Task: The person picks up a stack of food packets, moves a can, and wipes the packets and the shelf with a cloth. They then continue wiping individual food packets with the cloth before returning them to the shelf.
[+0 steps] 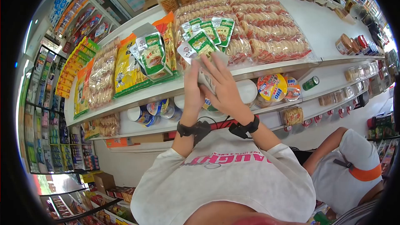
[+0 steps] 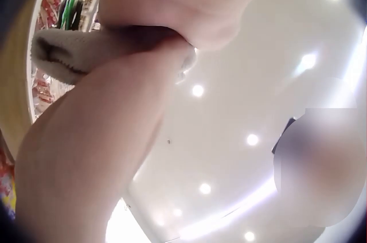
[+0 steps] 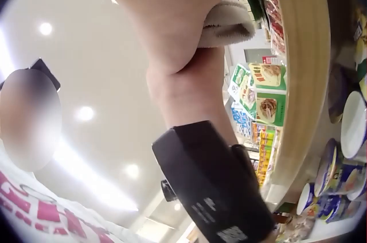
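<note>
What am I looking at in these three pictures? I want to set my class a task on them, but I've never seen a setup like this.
No machine here: a person in a shop wears three cameras. The head view looks down at both raised hands; the black wrist straps carry the other two cameras, which look up past each hand at the ceiling lights. The left hand holds a bundle of green-and-white packets, and the right hand lays its spread fingers against them. The top shelf carries an open box of the same packets, yellow bags and large bags of biscuits. Round tubs lie on the shelf below.
</note>
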The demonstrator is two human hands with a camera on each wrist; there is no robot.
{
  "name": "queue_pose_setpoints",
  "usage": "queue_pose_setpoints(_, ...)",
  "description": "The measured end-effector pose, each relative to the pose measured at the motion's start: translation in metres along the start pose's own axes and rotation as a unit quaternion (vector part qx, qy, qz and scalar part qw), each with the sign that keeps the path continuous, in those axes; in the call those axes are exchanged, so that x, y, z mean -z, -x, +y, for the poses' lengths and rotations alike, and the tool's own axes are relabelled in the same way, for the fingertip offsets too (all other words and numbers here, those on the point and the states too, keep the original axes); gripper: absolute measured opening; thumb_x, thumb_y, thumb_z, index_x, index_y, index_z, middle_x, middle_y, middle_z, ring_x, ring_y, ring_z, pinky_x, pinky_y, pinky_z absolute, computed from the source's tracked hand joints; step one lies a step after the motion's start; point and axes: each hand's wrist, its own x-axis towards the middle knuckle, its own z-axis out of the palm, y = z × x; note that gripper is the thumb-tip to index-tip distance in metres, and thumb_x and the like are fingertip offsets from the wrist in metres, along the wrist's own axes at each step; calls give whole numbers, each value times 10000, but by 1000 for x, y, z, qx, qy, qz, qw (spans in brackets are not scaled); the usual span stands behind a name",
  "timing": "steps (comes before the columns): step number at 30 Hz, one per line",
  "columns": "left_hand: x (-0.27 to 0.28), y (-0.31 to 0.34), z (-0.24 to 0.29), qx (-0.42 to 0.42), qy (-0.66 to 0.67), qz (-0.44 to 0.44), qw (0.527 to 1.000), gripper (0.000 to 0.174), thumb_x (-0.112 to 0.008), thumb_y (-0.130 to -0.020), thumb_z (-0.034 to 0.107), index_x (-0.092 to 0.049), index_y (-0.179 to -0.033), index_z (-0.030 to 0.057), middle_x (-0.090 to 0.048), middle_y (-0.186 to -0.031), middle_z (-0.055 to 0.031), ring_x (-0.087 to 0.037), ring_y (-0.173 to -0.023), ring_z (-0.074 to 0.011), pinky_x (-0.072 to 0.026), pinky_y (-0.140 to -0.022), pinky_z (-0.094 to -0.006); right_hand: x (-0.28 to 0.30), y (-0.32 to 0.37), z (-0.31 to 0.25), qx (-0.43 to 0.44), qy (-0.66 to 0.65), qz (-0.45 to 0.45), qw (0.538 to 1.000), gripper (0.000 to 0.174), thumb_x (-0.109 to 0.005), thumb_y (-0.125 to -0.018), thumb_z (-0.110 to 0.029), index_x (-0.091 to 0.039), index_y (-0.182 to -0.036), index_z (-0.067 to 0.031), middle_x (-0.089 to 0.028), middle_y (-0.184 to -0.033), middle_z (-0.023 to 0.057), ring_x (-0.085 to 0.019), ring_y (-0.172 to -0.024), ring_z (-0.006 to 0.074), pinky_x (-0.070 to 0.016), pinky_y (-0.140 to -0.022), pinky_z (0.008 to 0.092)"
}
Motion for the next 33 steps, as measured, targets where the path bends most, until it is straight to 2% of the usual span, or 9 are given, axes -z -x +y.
queue_pose_setpoints(4, -2, -3, -6, -15, -136, 68, 988, 301, -539, -1048, 336, -633, -1110, 57, -658, -1008, -7, -611, -915, -72, -490, -769, -262, -5, -4, 14, -80, -85, 90, 989, 662, -637, -874, -37, -403, -1493, -23, -339, -1571, 201, -303, -1463, 388, -270, -1185, 453)
queue_pose_setpoints(9, 1, -9, -7, -90, -227, 125, 962, 316, -596, -1025, 319, -685, -1014, 17, -627, -825, 28, -523, -711, -25, -400, -594, -203, -10, 9, 23, -147, -226, 58, 961, 519, -610, -938, -66, -459, -1426, 22, -502, -1423, 224, -514, -1293, 363, -403, -1061, 389)
queue_pose_setpoints(15, 10, -10, -6, -7, -275, -1, 961, 295, -685, -965, 153, -634, -1190, -32, -678, -973, -39, -614, -860, -68, -499, -743, -228, 2, 7, 54, -274, -235, 81, 929, 334, -607, -985, -162, -602, -1232, 63, -711, -997, 176, -676, -911, 221, -505, -809, 326)
queue_pose_setpoints(16, 5, -12, -3, -9, -259, -14, 966, 485, -702, -928, 55, -507, -1359, -55, -660, -1108, -100, -632, -916, -98, -511, -754, -236, 5, 4, 60, -282, -231, 95, 926, 323, -606, -993, -182, -621, -1200, 64, -718, -948, 164, -672, -870, 197, -507, -781, 318)
queue_pose_setpoints(19, 18, -33, -13, -113, -336, -3, 935, 613, -680, -929, 22, -380, -1459, -48, -612, -1248, -150, -652, -982, -135, -528, -806, -244, 9, -14, 74, -282, -289, 162, 900, 337, -590, -1012, -227, -626, -1188, 58, -714, -955, 141, -645, -833, 172, -502, -750, 307)
queue_pose_setpoints(20, -2, -37, -1, -113, -340, 20, 933, 685, -697, -918, 60, -332, -1489, -35, -568, -1325, -201, -639, -1104, -236, -505, -946, -318, 11, -19, 77, -310, -317, 160, 882, 372, -567, -1029, -270, -624, -1194, 59, -707, -982, 120, -632, -872, 174, -497, -789, 320)
queue_pose_setpoints(23, 2, -65, -3, -351, -646, 78, 673, 740, -734, -902, 143, -325, -1490, -42, -570, -1312, -196, -582, -1177, -293, -453, -1019, -376, 7, -27, 96, -297, -270, 179, 899, 402, -538, -1043, -277, -585, -1258, 60, -679, -1107, 144, -612, -992, 191, -472, -895, 333)
queue_pose_setpoints(28, 21, -46, 24, -359, -552, 130, 742, 367, -693, -894, 88, -618, -1245, 11, -584, -1302, -187, -559, -1218, -319, -430, -1042, -391, 15, -4, 100, -276, -232, 213, 908, 491, -481, -1068, -299, -469, -1391, 70, -567, -1340, 192, -535, -1195, 239, -380, -1051, 339)
queue_pose_setpoints(33, 68, -57, 68, -403, -605, 255, 637, 347, -655, -895, 73, -590, -1220, -28, -584, -1189, -220, -550, -1139, -380, -454, -967, -442, 16, 11, 73, -357, -278, 250, 856, 616, -445, -1076, -385, -356, -1478, 73, -451, -1475, 206, -447, -1328, 266, -310, -1121, 342)
